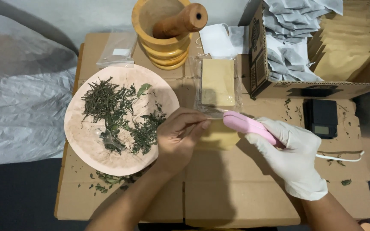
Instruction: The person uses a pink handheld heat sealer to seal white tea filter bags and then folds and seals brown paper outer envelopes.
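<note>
Left hand [177, 139]: bare, no glove, no sleeve on forearm.
Right hand [294, 156]: white disposable glove, wrinkled, cuff ending at wrist.

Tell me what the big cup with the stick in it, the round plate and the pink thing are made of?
The cup and its stick look like turned wood: yellow-brown, ringed, matte. The plate under the dried leaves is pale pink and dull with a speckled look, maybe stone or ceramic; hard to tell. The pink tool in the gloved right hand looks like smooth plastic with a soft shine.
</note>
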